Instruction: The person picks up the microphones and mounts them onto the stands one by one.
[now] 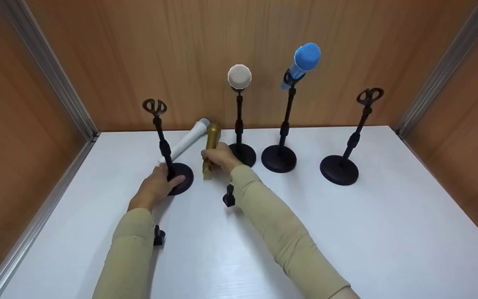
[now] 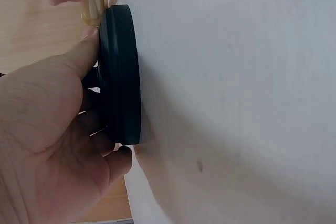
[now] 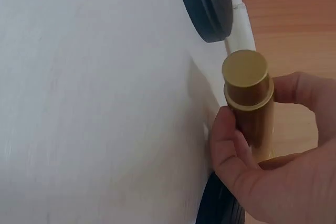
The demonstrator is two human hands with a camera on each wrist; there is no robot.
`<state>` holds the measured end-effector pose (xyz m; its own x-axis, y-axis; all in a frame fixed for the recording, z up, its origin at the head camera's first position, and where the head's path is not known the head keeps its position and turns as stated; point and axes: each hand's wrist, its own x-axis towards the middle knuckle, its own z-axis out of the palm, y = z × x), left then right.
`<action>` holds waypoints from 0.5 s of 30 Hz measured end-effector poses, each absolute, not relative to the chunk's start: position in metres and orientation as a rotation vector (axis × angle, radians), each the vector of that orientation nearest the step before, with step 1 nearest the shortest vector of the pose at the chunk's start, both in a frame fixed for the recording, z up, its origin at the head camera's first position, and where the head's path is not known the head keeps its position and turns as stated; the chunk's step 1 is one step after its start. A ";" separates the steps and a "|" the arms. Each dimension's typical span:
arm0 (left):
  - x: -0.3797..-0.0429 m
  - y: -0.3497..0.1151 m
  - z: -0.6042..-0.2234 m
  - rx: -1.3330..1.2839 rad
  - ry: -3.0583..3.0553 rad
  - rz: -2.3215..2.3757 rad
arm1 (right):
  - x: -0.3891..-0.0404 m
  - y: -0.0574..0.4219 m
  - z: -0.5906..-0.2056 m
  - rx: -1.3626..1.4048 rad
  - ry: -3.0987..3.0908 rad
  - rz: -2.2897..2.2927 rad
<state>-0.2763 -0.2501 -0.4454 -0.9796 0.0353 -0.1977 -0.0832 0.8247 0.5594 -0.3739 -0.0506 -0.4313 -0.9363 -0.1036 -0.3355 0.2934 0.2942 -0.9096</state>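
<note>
My left hand (image 1: pixel 152 189) grips the round base of the leftmost black microphone stand (image 1: pixel 164 148), whose forked clip at the top holds nothing. In the left wrist view, the thumb lies on the base (image 2: pixel 122 77) and the other fingers curl around its far side. Pinched between the thumb and fingers of my right hand (image 1: pixel 221 156) is a gold microphone (image 1: pixel 212 136), its flat tail end (image 3: pixel 245 69) pointing toward me. A white microphone (image 1: pixel 190 138) lies on the table behind the left stand, its head near the gold one's.
Just right of the gold microphone stands a stand bearing a whitish microphone (image 1: pixel 239 77). Beside it another stand carries a blue microphone (image 1: pixel 306 57). Farther right is a stand with a bare clip (image 1: pixel 369 96). Wooden panels (image 1: pixel 139 50) enclose the white table (image 1: pixel 380 232) at back and sides.
</note>
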 end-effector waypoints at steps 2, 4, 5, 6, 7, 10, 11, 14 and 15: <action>-0.276 -0.250 -0.445 -0.038 2.805 0.877 | -0.373 -0.045 -0.430 0.159 2.147 -1.747; -0.276 -0.251 -0.444 -0.035 2.809 0.876 | -0.373 -0.040 -0.430 0.129 2.045 -1.806; -0.275 -0.251 -0.444 -0.035 2.810 0.876 | -0.373 -0.037 -0.431 0.113 1.994 -1.833; -0.275 -0.251 -0.444 -0.032 2.811 0.877 | -0.373 -0.034 -0.431 0.097 1.943 -1.853; -0.275 -0.252 -0.444 -0.029 2.812 0.880 | -0.374 -0.032 -0.433 0.072 1.896 -1.870; -0.274 -0.253 -0.444 -0.010 2.819 0.878 | -0.378 -0.027 -0.440 0.021 1.795 -1.920; -0.274 -0.253 -0.444 -0.006 2.821 0.878 | -0.381 -0.026 -0.444 0.002 1.773 -1.935; -0.275 -0.251 -0.443 0.004 2.819 0.889 | -0.388 -0.021 -0.449 -0.052 1.729 -1.964; -0.276 -0.250 -0.443 0.005 2.816 0.893 | -0.390 -0.019 -0.450 -0.063 1.725 -1.965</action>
<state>-0.2760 -0.2501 -0.4428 -0.9824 0.0599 -0.1769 -0.0530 0.8189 0.5715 -0.3900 -0.0193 -0.4504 -0.8637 -0.4070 -0.2971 0.3474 -0.0538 -0.9362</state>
